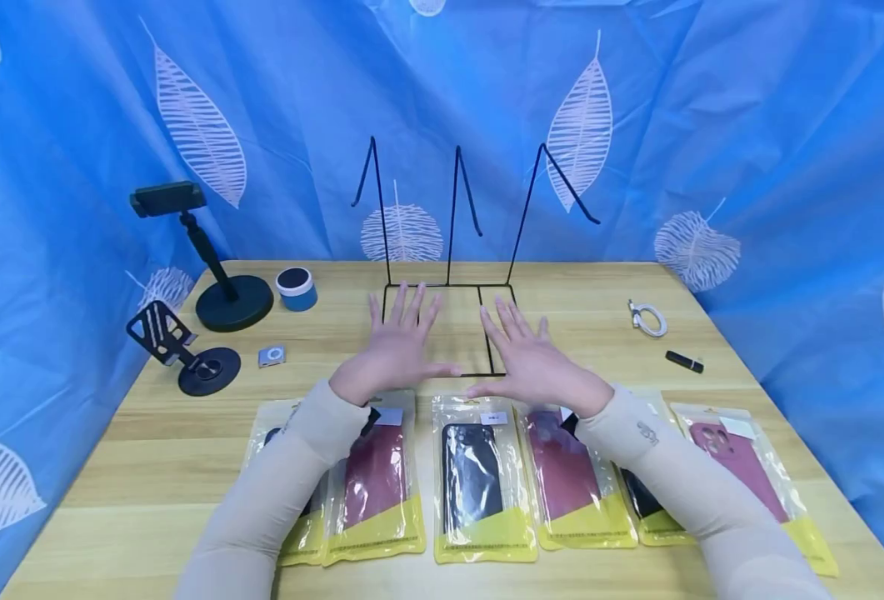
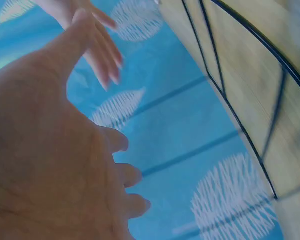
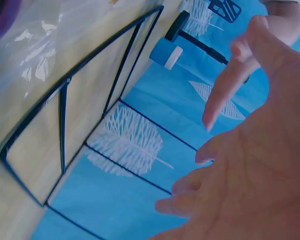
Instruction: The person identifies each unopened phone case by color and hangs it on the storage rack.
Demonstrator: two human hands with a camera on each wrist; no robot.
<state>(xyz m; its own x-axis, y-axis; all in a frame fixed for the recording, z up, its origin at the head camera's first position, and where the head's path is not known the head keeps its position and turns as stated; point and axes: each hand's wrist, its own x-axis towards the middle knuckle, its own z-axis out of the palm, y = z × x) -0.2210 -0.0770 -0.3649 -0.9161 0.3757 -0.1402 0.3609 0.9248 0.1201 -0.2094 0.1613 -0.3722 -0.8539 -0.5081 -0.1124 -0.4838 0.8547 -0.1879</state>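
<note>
Both my hands hover flat, palms down, fingers spread, over the base of a black wire rack [image 1: 449, 287] at the table's middle. My left hand [image 1: 399, 337] and right hand [image 1: 527, 350] hold nothing, thumbs nearly meeting. In the left wrist view my left hand [image 2: 55, 150] fills the frame with the rack's wire [image 2: 240, 100] beside it. The right wrist view has my right hand [image 3: 250, 165] above the rack's frame [image 3: 65, 120]. A row of several packaged phone cases lies under my forearms: a black one [image 1: 475, 479] in the middle, dark red ones [image 1: 377, 475] [image 1: 569, 475] beside it.
At the left stand a black phone holder [image 1: 209, 258], a folding stand [image 1: 179, 346], a blue round speaker [image 1: 296, 288] and a small silver player [image 1: 271, 357]. A white cable [image 1: 647, 318] and a black stick [image 1: 684, 361] lie at the right. Blue leaf-print cloth surrounds the wooden table [image 1: 149, 467].
</note>
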